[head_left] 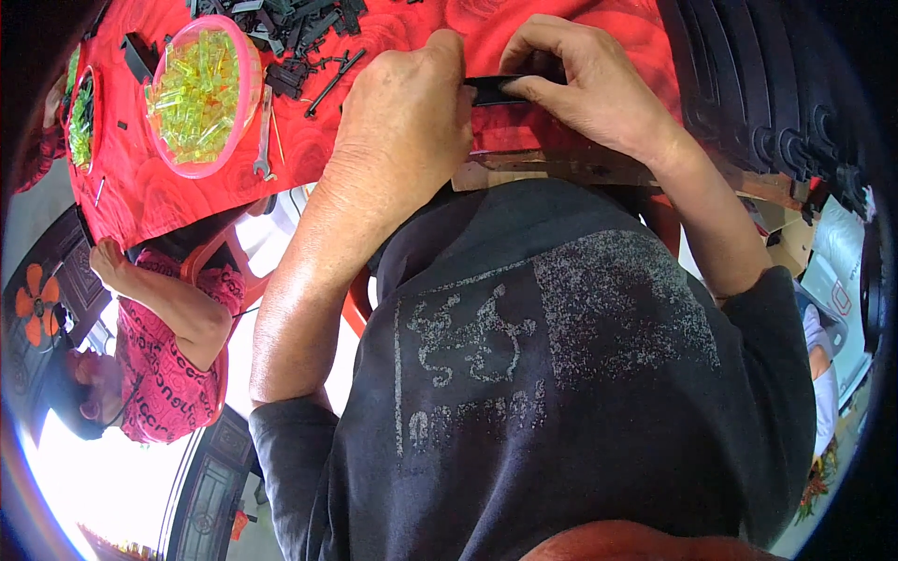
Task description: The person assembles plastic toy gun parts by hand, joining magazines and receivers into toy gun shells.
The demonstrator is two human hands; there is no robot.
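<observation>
Between my hands, over the near edge of the table, is a slim black piece (494, 91), probably plastic; its exact kind cannot be made out. My left hand (407, 117) is closed on its left end, with the back of the hand toward me and most fingers hidden. At the other end, my right hand (591, 86) grips it, the thumb lying along it and the fingers curled above. Just left of my left hand, a thin black stick-like part (334, 82) rests on the red tablecloth (309, 140).
A pink-rimmed basket (253, 89) of clear yellow-green pieces stands at left, a wrench (266, 140) beside it. Loose black parts (295, 28) are heaped at the far side. Long black curved parts (748, 84) are stacked at right. A person in a pink patterned shirt (173, 346) sits at left.
</observation>
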